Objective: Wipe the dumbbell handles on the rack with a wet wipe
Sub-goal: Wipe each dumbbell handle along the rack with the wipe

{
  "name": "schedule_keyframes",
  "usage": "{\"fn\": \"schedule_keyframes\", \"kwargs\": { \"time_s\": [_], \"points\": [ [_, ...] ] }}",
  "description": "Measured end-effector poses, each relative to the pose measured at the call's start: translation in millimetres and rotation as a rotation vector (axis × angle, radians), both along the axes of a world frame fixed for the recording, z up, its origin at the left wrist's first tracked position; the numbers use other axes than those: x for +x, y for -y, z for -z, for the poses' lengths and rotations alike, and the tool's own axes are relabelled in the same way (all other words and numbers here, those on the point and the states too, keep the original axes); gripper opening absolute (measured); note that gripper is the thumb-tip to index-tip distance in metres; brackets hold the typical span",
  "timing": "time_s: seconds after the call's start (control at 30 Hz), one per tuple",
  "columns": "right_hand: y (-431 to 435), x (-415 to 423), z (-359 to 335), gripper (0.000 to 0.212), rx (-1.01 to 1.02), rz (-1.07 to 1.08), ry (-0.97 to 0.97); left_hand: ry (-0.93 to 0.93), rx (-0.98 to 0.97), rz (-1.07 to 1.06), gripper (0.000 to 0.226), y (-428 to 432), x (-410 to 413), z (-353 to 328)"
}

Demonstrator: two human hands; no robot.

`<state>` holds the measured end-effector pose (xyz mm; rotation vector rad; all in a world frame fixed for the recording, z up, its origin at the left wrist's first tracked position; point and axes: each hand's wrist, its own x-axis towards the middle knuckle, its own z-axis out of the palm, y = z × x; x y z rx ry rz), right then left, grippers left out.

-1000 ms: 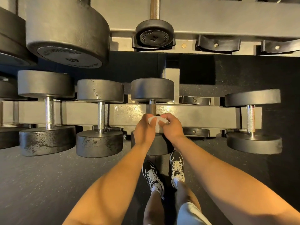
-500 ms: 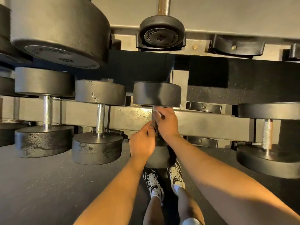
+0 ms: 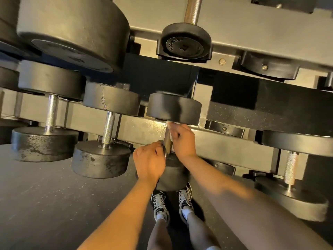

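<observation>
A black dumbbell [image 3: 173, 108] lies on the lower shelf of the grey rack [image 3: 225, 143], straight ahead of me. My right hand [image 3: 182, 139] grips the far end of its metal handle [image 3: 167, 141], close under the far head. A sliver of white wet wipe [image 3: 169, 123] shows at the fingertips; most of the wipe is hidden inside the hand. My left hand [image 3: 149, 162] curls round the near end of the same handle, just above the near head [image 3: 171, 174].
Two more dumbbells [image 3: 108, 130] [image 3: 48, 112] lie to the left on the same shelf, one [image 3: 292, 166] to the right. Empty black cradles [image 3: 224, 128] sit between. Larger dumbbells [image 3: 185, 42] fill the upper shelf. My shoes [image 3: 160, 204] stand on dark rubber floor.
My right hand slid along the handle from the near end up to the far head with the wipe. My left hand stayed at the near end. The camera moved closer and tilted.
</observation>
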<state>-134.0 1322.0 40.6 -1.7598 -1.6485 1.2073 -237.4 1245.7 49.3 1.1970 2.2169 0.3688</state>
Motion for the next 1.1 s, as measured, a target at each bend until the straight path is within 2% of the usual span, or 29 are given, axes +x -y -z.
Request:
{"fn": "schedule_keyframes", "kwargs": {
  "time_s": [0.1, 0.2, 0.3, 0.4, 0.5, 0.63, 0.73, 0.8, 0.97, 1.03, 1.1],
  "points": [
    [-0.3, -7.9, 8.2, 0.031, -0.001, -0.043, 0.020, -0.015, 0.004, -0.040, 0.046, 11.7, 1.6, 10.4],
    [2.5, -0.1, 11.9, 0.034, -0.032, -0.200, 0.042, 0.021, 0.047, -0.046, 0.048, 16.6, 1.9, 10.3],
    [10.3, 9.5, 8.9, 0.031, -0.221, -0.287, -0.012, 0.067, 0.036, -0.098, 0.051, 13.3, 3.0, 1.0],
    [21.3, 20.4, 7.3, 0.031, -0.374, -0.458, 0.018, 0.109, 0.015, -0.148, 0.034, 11.9, 3.8, -7.4],
    [16.3, 26.9, 10.5, 0.031, -0.460, -0.411, -0.049, 0.132, -0.007, -0.174, 0.036, 10.9, 5.1, -11.6],
    [-0.1, 17.7, 4.4, 0.031, -0.169, -0.233, -0.049, 0.100, 0.038, -0.121, 0.065, 10.5, 4.8, -10.7],
    [0.8, 13.0, 4.8, 0.029, -0.120, -0.219, -0.032, 0.096, 0.036, -0.121, 0.054, 10.4, 4.8, -9.1],
    [9.8, 14.6, 6.4, 0.028, -0.204, -0.226, -0.038, 0.101, 0.022, -0.166, 0.051, 9.6, 6.9, -10.6],
    [21.6, 25.2, 14.1, 0.031, -0.599, -0.312, -0.067, 0.117, -0.014, -0.195, 0.047, 10.9, 6.0, -7.7],
    [11.0, 23.4, 9.3, 0.029, -0.646, -0.367, 0.016, 0.120, -0.020, -0.197, 0.047, 9.7, 6.6, -8.3],
    [-2.3, 18.2, 3.7, 0.027, -0.551, -0.418, 0.083, 0.119, -0.023, -0.208, 0.050, 9.8, 6.7, -10.0]
  ]
}}
